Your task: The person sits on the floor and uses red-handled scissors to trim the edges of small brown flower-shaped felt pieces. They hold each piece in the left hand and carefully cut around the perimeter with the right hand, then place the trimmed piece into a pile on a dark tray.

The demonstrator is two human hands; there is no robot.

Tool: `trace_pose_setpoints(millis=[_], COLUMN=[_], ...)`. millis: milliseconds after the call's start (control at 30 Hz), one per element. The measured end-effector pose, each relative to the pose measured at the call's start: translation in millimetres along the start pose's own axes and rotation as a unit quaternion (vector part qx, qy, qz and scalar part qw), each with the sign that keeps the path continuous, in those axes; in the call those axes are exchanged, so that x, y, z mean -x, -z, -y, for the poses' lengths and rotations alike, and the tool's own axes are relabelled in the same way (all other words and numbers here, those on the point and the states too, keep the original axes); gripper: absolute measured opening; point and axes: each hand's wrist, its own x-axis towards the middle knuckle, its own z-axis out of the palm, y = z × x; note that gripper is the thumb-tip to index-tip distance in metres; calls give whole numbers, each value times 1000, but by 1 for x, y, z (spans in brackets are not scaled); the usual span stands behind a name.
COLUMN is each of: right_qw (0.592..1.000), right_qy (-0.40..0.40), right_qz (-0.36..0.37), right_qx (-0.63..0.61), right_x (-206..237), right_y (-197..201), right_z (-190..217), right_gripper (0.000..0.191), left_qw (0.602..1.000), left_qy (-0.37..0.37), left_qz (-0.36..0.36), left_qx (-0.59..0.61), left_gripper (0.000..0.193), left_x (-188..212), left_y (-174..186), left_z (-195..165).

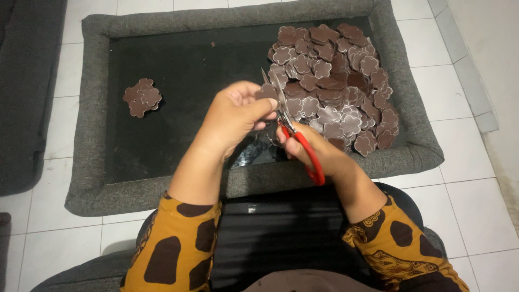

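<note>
While the left hand (238, 111) pinches a brown flower piece (267, 92) just beside the blades, the right hand (303, 146), closed around red-handled scissors (294, 135), could nick those fingertips.

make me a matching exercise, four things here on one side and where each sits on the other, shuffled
Things:
1. scissors
2. small stack of brown flower pieces
3. big heap of brown flower pieces
4. single brown flower piece

Places:
A. far right part of the grey padded tray
B. pinched in the left hand
C. held in the right hand
D. alone on the left part of the tray

Pairs: 1-C, 2-D, 3-A, 4-B
</note>
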Motion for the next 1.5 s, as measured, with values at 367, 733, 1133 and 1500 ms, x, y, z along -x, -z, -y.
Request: trace_pose_setpoints(millis=[367,733,1133,1500], right_qw=[999,999,995,992], right_qy=[34,20,26,39], right_qz=[-34,-37,-79,-115], right_qx=[14,22,45,31], right_x=[-6,-13,-18,-20], right_y=[2,2,-2,-9], right_z=[3,18,12,20], right_gripper=[49,49,51,55], left_qw=[999,999,999,989], left_qy=[16,-21,30,75], left_qz=[11,18,2,-10], left_qx=[39,19,37,127], left_gripper=[15,14,10,12], left_x=[-4,-3,-4,-9], left_y=[-8,-5,-9,-16], left_z=[-5,-12,-18,-12])
